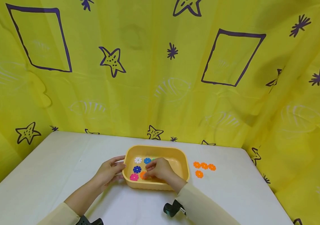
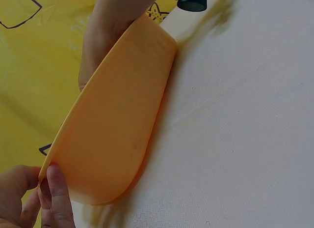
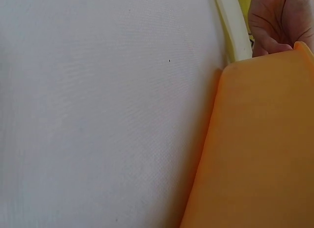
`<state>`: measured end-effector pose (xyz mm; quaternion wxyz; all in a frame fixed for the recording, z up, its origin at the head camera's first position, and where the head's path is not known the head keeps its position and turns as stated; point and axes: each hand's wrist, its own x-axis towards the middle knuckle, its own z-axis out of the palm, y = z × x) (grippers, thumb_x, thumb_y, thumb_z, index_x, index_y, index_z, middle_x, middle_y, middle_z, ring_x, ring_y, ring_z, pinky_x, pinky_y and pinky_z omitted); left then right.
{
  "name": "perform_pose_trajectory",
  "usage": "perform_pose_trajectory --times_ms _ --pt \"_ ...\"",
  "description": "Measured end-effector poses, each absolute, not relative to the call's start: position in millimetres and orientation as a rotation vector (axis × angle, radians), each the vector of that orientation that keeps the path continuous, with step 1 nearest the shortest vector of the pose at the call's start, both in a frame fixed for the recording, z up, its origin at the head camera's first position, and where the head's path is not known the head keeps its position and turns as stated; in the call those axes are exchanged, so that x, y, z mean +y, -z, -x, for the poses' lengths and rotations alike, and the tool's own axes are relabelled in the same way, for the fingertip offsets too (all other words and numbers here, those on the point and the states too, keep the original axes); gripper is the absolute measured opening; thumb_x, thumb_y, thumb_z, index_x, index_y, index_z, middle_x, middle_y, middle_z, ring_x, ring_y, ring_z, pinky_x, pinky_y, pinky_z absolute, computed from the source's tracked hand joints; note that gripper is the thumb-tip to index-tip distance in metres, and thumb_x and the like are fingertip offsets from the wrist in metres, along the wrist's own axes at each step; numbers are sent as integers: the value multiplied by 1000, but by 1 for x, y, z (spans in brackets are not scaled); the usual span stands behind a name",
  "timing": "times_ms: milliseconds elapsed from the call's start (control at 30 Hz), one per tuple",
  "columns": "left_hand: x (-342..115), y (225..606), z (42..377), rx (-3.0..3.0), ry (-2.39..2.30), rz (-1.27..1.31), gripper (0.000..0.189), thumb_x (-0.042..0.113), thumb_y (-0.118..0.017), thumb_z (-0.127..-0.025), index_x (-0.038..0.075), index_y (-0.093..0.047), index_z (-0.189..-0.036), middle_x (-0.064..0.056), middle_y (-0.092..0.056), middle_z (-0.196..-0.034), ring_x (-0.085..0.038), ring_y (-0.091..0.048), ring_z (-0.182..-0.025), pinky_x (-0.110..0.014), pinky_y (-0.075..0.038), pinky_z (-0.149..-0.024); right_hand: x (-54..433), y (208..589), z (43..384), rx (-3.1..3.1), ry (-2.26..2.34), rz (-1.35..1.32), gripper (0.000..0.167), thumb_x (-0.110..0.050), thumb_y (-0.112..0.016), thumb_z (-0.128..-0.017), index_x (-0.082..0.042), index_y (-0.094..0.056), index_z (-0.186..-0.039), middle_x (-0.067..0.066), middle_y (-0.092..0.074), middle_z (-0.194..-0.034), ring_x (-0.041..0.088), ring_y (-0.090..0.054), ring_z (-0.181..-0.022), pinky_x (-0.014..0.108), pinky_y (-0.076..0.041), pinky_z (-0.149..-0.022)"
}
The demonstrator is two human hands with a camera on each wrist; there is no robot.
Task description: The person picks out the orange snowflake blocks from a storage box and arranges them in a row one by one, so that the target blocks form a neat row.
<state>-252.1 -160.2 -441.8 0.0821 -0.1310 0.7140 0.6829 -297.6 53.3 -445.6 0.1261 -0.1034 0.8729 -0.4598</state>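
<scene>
A shallow yellow-orange plastic tray (image 1: pixel 180 162) stands on the white table. My left hand (image 1: pixel 107 171) grips its left end, with thumb and fingers on either side of the rim in the left wrist view. My right hand (image 1: pixel 161 170) reaches down inside the tray. Its thumb touches an orange snowflake disc (image 1: pixel 143 175), while the index fingertip appears a little apart from it. Around it lie white (image 1: pixel 138 160), blue (image 1: pixel 147 161), dark blue (image 1: pixel 137 169) and pink snowflake discs (image 1: pixel 134 177). A green one (image 1: pixel 153 159) is partly covered by the right hand.
Several orange snowflake discs (image 1: pixel 204 166) lie on the table (image 1: pixel 227 190) to the right of the tray. A yellow patterned curtain (image 1: pixel 143 93) hangs behind and at both sides. A dark wrist camera (image 1: pixel 172 209) sits by the right sleeve.
</scene>
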Motion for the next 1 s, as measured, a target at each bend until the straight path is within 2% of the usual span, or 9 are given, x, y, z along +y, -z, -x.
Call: perform_pose_trajectory --times_ms 567,1000 --pt "-160 442 251 2144 -2034 389 47 12 -64 -95 4 -50 -140 -20 -60 -121 -16 -65 -75 -26 -59 -66 44 447 295 2635 1282 281 28 -7 -91 -64 -3 -71 -82 0 -62 -71 13 -53 -69 21 -45 -61" --pt "-160 440 251 2131 -2027 398 48 12 -64 -95 5 -50 -140 -20 -59 -122 -17 -64 -76 -27 -59 -68 43 447 294 2624 1299 286 26 -2 -90 -64 -2 -70 -80 1 -63 -71 13 -54 -67 22 -49 -62"
